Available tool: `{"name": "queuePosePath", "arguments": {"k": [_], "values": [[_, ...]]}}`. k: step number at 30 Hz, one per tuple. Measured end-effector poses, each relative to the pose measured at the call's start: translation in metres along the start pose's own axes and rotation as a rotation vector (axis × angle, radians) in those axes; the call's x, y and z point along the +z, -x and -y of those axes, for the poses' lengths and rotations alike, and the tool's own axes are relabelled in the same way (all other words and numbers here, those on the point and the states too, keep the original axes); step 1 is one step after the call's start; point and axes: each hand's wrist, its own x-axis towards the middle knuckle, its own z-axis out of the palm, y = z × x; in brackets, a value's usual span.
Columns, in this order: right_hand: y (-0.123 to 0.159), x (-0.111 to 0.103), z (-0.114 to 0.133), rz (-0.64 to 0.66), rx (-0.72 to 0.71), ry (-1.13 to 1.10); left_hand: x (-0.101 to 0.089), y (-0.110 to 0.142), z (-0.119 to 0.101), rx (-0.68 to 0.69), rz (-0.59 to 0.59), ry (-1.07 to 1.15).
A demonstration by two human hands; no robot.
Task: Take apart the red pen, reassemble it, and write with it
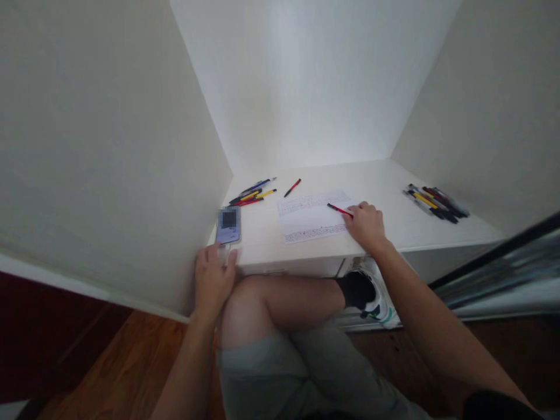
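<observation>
My right hand (366, 226) rests on the right edge of a written sheet of paper (306, 220), its fingers closed round a red pen (339, 209) with a black end. The pen points left across the paper. Rows of handwriting fill the top and bottom of the sheet, with a blank band between. At the desk's front left edge lies my left hand (214, 273), thumb and fingers apart. A phone (228, 226) with its screen lit is just beyond those fingertips; something white, perhaps a cable plug, shows at its lower end.
Several pens (254, 195) lie behind the phone, and another red pen (293, 188) is behind the paper. A pile of pens and markers (435, 203) sits on the right of the white desk (262, 252). Walls enclose three sides. My bent leg and shoe (378, 297) are below the front edge.
</observation>
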Motion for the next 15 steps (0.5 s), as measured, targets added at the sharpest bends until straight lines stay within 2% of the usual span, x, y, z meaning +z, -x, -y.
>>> {"name": "queuePosePath", "arguments": {"k": [3, 5, 7, 8, 10, 11, 13, 15], "values": [[0.028, -0.003, -0.005, -0.280, -0.064, -0.113, -0.003, -0.004, -0.002, 0.030, 0.047, -0.060], [0.067, -0.003, -0.015, -0.483, -0.065, -0.215, -0.004, -0.006, -0.003, 0.035, 0.080, -0.108], [0.118, -0.004, -0.027, -0.589, -0.003, -0.301, -0.004, -0.008, -0.004, 0.029, 0.110, -0.149], [0.146, -0.007, -0.033, -0.571, 0.054, -0.353, -0.003, -0.010, -0.005, 0.023, 0.122, -0.165], [0.199, -0.016, -0.040, -0.402, 0.191, -0.486, -0.001, -0.013, -0.006, 0.001, 0.131, -0.190], [0.221, -0.023, -0.041, -0.369, 0.210, -0.506, 0.000, -0.015, -0.006, -0.014, 0.127, -0.197], [0.254, -0.040, -0.037, -0.329, 0.234, -0.527, 0.002, -0.019, -0.007, -0.034, 0.116, -0.196], [0.270, -0.057, -0.030, -0.306, 0.258, -0.537, 0.004, -0.023, -0.008, -0.037, 0.108, -0.179]]}}
